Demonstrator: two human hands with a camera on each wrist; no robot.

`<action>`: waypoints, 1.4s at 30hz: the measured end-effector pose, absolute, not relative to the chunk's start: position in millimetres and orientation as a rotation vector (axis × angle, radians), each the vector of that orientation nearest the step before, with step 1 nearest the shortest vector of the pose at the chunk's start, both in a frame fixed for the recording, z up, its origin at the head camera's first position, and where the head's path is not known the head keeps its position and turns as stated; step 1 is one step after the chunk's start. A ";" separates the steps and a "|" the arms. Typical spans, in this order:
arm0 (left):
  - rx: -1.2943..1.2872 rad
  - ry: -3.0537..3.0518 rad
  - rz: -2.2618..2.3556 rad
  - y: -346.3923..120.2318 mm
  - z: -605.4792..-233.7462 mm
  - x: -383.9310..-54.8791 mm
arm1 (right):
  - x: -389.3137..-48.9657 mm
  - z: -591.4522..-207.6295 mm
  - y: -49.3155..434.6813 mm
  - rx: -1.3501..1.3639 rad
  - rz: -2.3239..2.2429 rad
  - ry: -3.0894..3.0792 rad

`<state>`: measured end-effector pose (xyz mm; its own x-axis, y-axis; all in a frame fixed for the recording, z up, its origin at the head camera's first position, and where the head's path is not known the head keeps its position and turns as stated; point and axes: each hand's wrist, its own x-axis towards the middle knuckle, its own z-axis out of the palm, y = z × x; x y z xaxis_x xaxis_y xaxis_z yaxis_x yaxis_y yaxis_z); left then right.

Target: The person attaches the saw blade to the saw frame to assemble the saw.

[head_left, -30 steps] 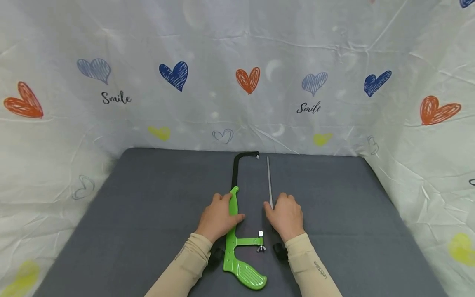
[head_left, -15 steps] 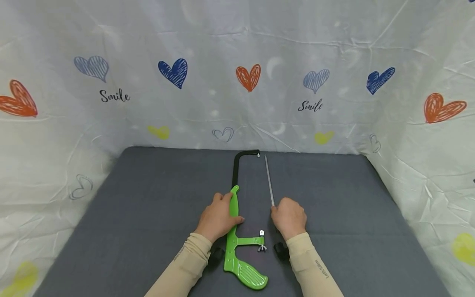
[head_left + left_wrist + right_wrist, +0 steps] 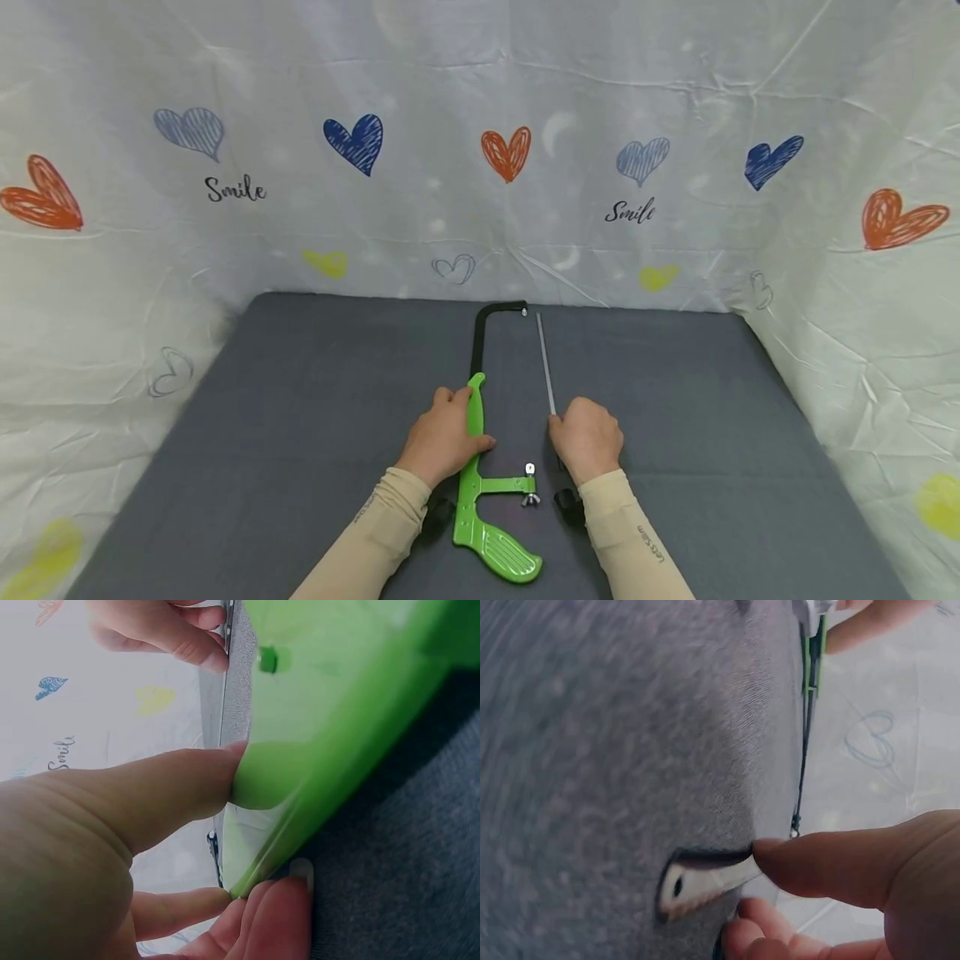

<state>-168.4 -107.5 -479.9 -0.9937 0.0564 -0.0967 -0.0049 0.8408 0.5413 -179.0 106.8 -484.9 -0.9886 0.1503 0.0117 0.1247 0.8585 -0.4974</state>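
The saw (image 3: 468, 492) lies on the cloth (image 3: 337, 400), black bar (image 3: 477, 346) pointing away from the person, green handle (image 3: 506, 554) nearest the person. A wing nut (image 3: 531, 500) sits at the end of the saw's short green arm (image 3: 504, 486), and a small peg (image 3: 524, 312) at the tip of its black bar. The left hand (image 3: 438, 437) pinches the saw's green body, thumb on one side and fingers on the other. Just right of the saw and apart from it is the blade (image 3: 545, 364), running nearly along it. The right hand (image 3: 587, 439) pinches the blade toward its near end, where a hole (image 3: 678, 886) shows; whether that end touches the cloth, I cannot tell. Beyond the saw hangs a pale backdrop (image 3: 435, 50) printed with hearts.
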 end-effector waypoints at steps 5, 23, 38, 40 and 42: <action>0.031 2.902 0.856 -107.5 -480.1 -167.2 | -179.5 -485.7 107.2 -0.227 0.825 -3.011; 0.026 2.893 0.872 -112.3 -478.8 -168.8 | -192.9 -486.8 114.4 -0.199 1.220 -3.026; -0.045 2.849 0.925 -111.5 -480.6 -166.8 | -189.9 -490.3 105.3 -0.096 1.641 -2.860; -0.049 2.847 0.933 -111.1 -480.2 -166.8 | -189.1 -490.1 104.8 -0.102 1.633 -2.871; -0.055 2.845 0.942 -110.2 -479.9 -166.0 | -188.2 -490.1 105.1 -0.112 1.616 -2.884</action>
<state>-166.0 -110.2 -479.9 -0.9889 0.0108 -0.1480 -0.0797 0.8029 0.5908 -188.2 105.1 -490.1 -0.9840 -0.0219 -0.1770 0.1395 0.5237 -0.8404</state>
